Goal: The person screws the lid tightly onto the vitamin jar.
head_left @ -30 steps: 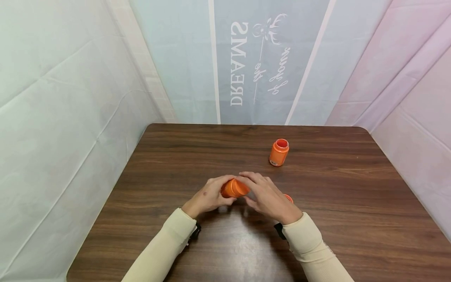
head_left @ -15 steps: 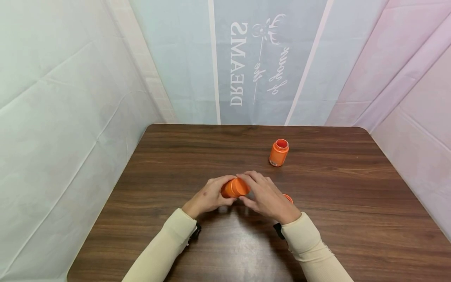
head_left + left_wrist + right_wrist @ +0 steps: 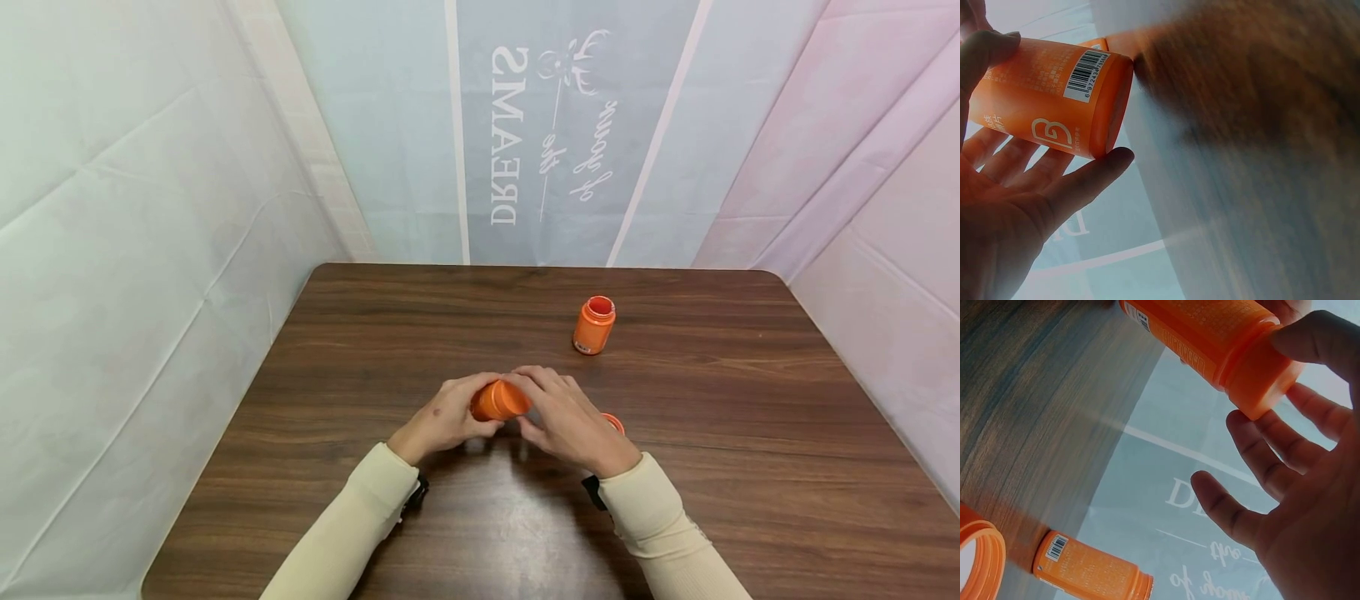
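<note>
Orange cylindrical plastic bottle [image 3: 1041,94], tilted, is gripped inside the left hand [image 3: 444,417]; the right hand [image 3: 564,417] pinches its round orange cap [image 3: 1260,378].

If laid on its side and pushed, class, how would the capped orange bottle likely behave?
The capped bottle would probably roll, since its body looks round. It seems stiff: no dent shows where the left hand grips it. Its smooth, faintly shiny surface might be slightly slippery.
</note>
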`<state>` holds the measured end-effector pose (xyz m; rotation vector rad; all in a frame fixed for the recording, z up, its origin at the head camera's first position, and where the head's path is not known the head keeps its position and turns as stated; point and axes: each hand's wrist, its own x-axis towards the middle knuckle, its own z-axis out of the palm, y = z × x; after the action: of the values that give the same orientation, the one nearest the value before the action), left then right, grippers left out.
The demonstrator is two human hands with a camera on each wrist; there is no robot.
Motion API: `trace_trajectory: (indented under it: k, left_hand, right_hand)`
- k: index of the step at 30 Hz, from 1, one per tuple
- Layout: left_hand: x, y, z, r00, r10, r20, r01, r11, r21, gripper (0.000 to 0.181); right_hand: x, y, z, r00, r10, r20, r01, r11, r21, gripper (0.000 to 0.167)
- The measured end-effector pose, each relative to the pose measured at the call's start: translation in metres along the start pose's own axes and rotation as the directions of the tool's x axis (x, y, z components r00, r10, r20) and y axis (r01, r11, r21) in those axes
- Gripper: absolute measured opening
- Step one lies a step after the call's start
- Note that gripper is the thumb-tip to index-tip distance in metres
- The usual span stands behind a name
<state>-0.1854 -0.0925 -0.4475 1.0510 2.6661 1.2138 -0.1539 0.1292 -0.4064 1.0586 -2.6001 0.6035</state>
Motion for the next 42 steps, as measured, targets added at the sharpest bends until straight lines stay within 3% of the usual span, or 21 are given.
trace_trajectory:
  k: [6,14,19,30,37,42]
  left_hand:
    - [0.0003,0.0013,-0.0003,1.0,-0.01,0.001,0.01,1.0,-0.01,0.058]
    - [-0.0004,0.0019,-0.0015,1.0,-0.019,0.003,0.019,1.0,-0.02,0.061]
    - [-0.0004,0.002,-0.0016,1.0,-0.015,-0.001,0.015,1.0,-0.016,0.057]
    - [-0.0014,0.0006,-0.0008,1.0,-0.006,-0.007,0.006,1.0,-0.022,0.061]
    - [-0.0019,0.0002,-0.0001,1.0,0.007,-0.017,-0.008,1.0,-0.021,0.059]
    - [-0.0026,-0.0004,0.0011,1.0,0.009,-0.014,-0.01,1.0,-0.022,0.056]
  right_hand:
    - [-0.0001,-0.0011,0.0008,1.0,0.025,-0.014,-0.025,0.999,-0.022,0.055]
    - [-0.0004,-0.0005,-0.0007,1.0,0.009,0.006,-0.009,1.0,0.014,0.067]
    - [0.0003,-0.0005,-0.0018,1.0,-0.006,0.023,0.006,1.0,0.016,0.064]
    - [0.0001,-0.0013,0.0033,1.0,0.022,-0.019,-0.022,0.999,-0.031,0.058]
    - [-0.0021,-0.0005,0.004,1.0,-0.012,-0.007,0.012,1.0,-0.01,0.068]
    - [-0.003,0.0001,0.0051,1.0,-0.025,0.0,0.025,1.0,-0.009,0.065]
